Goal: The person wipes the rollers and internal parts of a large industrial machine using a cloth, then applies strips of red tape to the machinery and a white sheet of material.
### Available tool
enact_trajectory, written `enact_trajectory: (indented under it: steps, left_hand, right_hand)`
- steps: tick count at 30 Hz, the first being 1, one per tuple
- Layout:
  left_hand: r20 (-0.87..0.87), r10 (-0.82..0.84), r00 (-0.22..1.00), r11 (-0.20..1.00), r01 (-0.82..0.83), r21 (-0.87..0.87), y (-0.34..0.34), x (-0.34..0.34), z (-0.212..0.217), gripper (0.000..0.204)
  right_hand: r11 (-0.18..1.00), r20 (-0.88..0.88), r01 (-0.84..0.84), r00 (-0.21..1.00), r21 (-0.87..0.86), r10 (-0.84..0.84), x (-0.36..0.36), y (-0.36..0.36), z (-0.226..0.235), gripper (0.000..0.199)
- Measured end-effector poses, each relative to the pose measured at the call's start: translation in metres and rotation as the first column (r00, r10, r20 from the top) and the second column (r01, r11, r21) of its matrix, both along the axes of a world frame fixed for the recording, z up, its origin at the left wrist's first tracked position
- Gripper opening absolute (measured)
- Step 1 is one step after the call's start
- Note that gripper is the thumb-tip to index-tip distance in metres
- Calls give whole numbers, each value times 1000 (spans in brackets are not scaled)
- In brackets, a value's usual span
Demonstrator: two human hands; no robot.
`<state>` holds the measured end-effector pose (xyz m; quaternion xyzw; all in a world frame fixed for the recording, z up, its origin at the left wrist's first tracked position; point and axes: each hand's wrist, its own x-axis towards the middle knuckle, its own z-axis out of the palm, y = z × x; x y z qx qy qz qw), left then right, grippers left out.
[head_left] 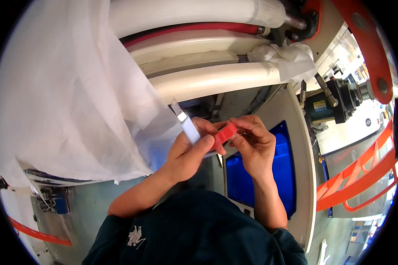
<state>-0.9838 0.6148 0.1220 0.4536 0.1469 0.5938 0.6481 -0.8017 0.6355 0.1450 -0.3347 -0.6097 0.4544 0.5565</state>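
Observation:
My left hand (pixel 185 154) is closed around a box cutter (pixel 190 129) with a pale handle, its blade sticking out up and to the left. The same hand also steadies a roll of red tape (pixel 226 135) with its fingers. From the other side, my right hand (pixel 255 148) pinches the roll's edge between thumb and fingers. Whether a loose tape end lies in that pinch is too small to tell. Both hands meet in front of my chest, just below a cream-coloured roller (pixel 216 81).
A large white sheet (pixel 70 97) hangs at the left, close to the blade. White crumpled wrapping (pixel 292 59) covers the roller's right end. Right of my hands stands a cream machine panel (pixel 304 176) with a blue window (pixel 284 172). Orange railings (pixel 358 183) stand farther right.

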Motion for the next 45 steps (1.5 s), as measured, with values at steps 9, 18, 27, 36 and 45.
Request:
enact_trajectory:
  steps: [9,18,27,36,45]
  left_hand:
    - [-512,310,801,950,-234,208,5,4,-19,14]
    - [-509,89,856,965,53,257,-22,43,-56,50]
    - [-131,-147,980,916,85,-391,-102,59,-63,8]
    - [-240,-303,922,936,241,-255,-192,133,-9,15]
    - [-509,-362,781,932,304,-197,-224,159,39,16]
  right_hand:
    - [909,301,260,883,325,-360,3,-19,4,44]
    - [843,454,388,716,373,-531,-12,-83,-3,28]
    - [896,33,444,895,19,-445,62,-153,0,22]
    - [947,-125,48,988,-317,-92,135,-243,-47,38]
    - [973,-206,17,976,-231,-66,177,-282,-38,32]
